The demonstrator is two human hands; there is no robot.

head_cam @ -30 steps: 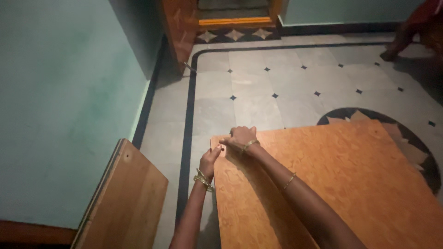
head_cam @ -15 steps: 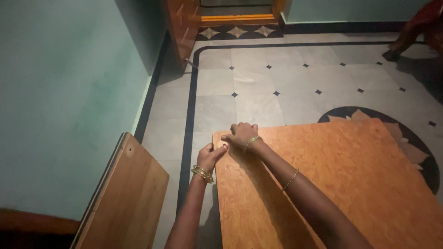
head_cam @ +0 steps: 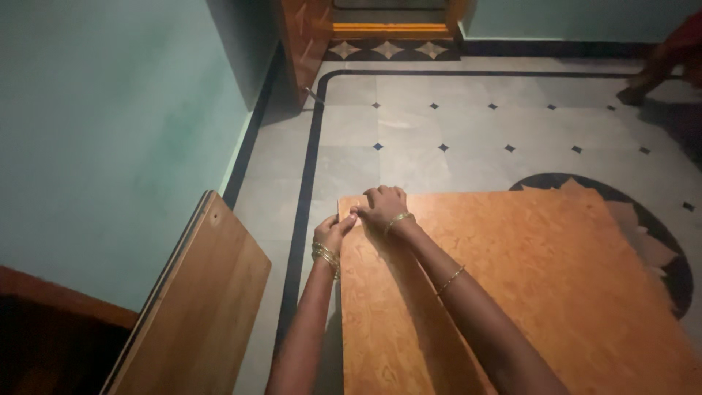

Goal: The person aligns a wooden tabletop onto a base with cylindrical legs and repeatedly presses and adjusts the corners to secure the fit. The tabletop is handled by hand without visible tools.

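A large orange-brown wooden board (head_cam: pixel 526 292) lies flat on the tiled floor in front of me. My left hand (head_cam: pixel 333 230) rests at the board's far left corner, fingers curled against its edge. Beside it, my right hand (head_cam: pixel 382 206) lies on the same corner from above, fingers bent down onto the surface. The two hands touch each other at the corner. Whether a small thing sits between the fingers is hidden. Both wrists wear gold bangles.
A second wooden panel (head_cam: pixel 197 307) leans against the green wall (head_cam: pixel 110 132) at the left. Grey tiled floor (head_cam: pixel 468 124) with a dark border stretches ahead to a wooden doorway (head_cam: pixel 391 29). Another person's foot (head_cam: pixel 632 93) shows at the far right.
My hands stay at the board's corner; the left hand has closed in against the right hand. The view has shifted slightly.
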